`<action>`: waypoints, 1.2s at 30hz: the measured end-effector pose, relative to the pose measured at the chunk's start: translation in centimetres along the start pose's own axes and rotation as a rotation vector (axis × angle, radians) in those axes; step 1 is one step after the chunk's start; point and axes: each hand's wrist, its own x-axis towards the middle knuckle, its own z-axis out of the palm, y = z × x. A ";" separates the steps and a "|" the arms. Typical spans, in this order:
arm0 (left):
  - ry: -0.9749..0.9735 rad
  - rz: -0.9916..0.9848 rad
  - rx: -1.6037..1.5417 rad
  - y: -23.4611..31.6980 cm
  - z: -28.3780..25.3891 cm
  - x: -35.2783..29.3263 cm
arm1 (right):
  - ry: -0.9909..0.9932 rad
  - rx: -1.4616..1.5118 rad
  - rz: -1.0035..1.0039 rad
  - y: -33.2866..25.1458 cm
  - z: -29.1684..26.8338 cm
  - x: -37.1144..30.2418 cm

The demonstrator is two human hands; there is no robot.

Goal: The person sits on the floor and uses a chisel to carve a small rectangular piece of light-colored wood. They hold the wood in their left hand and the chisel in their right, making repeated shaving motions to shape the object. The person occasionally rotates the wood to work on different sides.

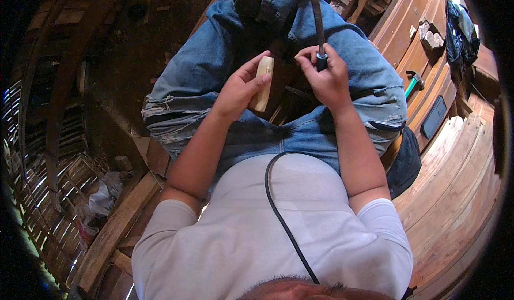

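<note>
My left hand (235, 92) is closed around a pale, elongated piece of wood (262, 88), thumb on its side, above my lap. The wood has a rounded top end and tilts slightly. My right hand (327, 77) grips the dark handle of a long, narrow-bladed tool (320, 29). A blue band shows at the top of its handle, and the dark blade points away from me over my right leg. From this angle I cannot tell whether it is a chisel, file or knife. Tool and wood are apart, with a gap between my hands.
On the planks at my right lie a green-handled hammer (412, 84), a dark phone (434, 117) and a whitish lump (431, 35). Beyond them is a black plastic bag (461, 32). A wooden beam (120, 230) and a crumpled white bag (106, 194) are at my left.
</note>
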 end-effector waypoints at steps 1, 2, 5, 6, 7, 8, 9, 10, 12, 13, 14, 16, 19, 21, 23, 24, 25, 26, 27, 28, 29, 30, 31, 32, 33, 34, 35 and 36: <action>0.046 -0.010 0.027 -0.6 -0.7 0.5 | 0.050 0.100 -0.071 0.9 0.5 0.1; 0.092 -0.020 0.053 -0.9 -1.2 0.8 | 0.022 0.036 -0.035 0.9 0.4 -0.2; 0.214 -0.046 -0.066 0.5 -0.9 0.8 | -0.070 -0.053 0.068 0.5 0.8 -0.9; 0.241 -0.028 -0.143 0.6 -0.8 0.9 | -0.102 -0.018 0.097 1.0 1.5 -1.2; 0.274 -0.003 -0.088 0.7 -0.7 1.0 | -0.135 0.019 0.125 1.6 2.1 -1.5; 0.262 -0.003 -0.142 0.7 -1.0 1.0 | -0.194 0.083 0.188 2.1 2.6 -1.9; 0.249 -0.003 -0.197 0.8 -1.4 1.0 | -0.252 0.147 0.250 2.1 3.1 -2.2; 0.236 -0.003 -0.251 0.8 -1.7 1.1 | -0.311 0.210 0.313 2.0 3.4 -2.4; 0.196 -0.021 -0.371 0.8 -2.1 1.2 | -0.394 0.256 0.388 1.6 3.7 -2.8; 0.176 -0.029 -0.431 0.8 -2.3 1.3 | -0.419 0.264 0.392 1.5 3.8 -2.9; 0.161 -0.033 -0.457 0.8 -2.6 1.4 | -0.444 0.271 0.396 1.4 3.9 -3.0; 0.130 -0.039 -0.508 0.7 -3.2 1.5 | -0.453 0.291 0.448 0.6 3.8 -3.0; 0.029 -0.043 -0.652 0.7 -3.6 1.5 | -0.482 0.303 0.490 -0.2 3.6 -3.0; -0.047 -0.049 -0.706 0.5 -3.9 1.5 | -0.502 0.269 0.430 0.5 3.7 -3.4; -0.123 -0.068 -0.760 0.0 -4.6 1.6 | -0.482 0.305 0.515 -0.2 3.3 -4.0; -0.164 -0.084 -0.792 -0.3 -4.9 1.9 | -0.472 0.316 0.559 -0.7 3.1 -4.3; -0.206 -0.100 -0.823 -0.6 -5.3 2.1 | -0.470 0.346 0.590 -0.8 2.8 -4.5; -0.215 -0.125 -0.843 -0.8 -5.6 2.1 | -0.468 0.377 0.622 -0.9 2.6 -4.6; -0.224 -0.153 -0.865 -0.7 -5.4 2.0 | -0.464 0.406 0.656 -1.1 2.3 -4.9; -0.234 -0.182 -0.887 -0.5 -5.2 1.8 | -0.438 0.441 0.677 -1.5 2.0 -5.3; -0.171 -0.192 -0.870 -0.3 -4.8 1.6 | -0.412 0.476 0.698 -2.1 1.7 -5.6; -0.107 -0.202 -0.854 0.1 -4.1 1.4 | -0.386 0.509 0.718 -2.6 1.4 -5.9; -0.044 -0.213 -0.839 0.2 -3.7 1.3 | -0.370 0.501 0.721 -2.2 1.3 -6.5; -0.021 -0.202 -0.819 0.0 -3.5 1.4 | -0.354 0.494 0.723 -1.1 1.3 -7.3; 0.003 -0.192 -0.798 -0.2 -3.3 1.5 | -0.337 0.487 0.725 -0.7 1.3 -7.9; 0.026 -0.182 -0.777 -0.4 -3.1 1.5 | -0.359 0.473 0.726 -0.4 1.2 -8.4; 0.032 -0.181 -0.768 -0.7 -3.1 1.6 | -0.381 0.459 0.727 -0.3 1.1 -8.8; 0.037 -0.182 -0.756 -1.2 -3.1 1.7 | -0.400 0.446 0.728 -0.6 1.1 -9.1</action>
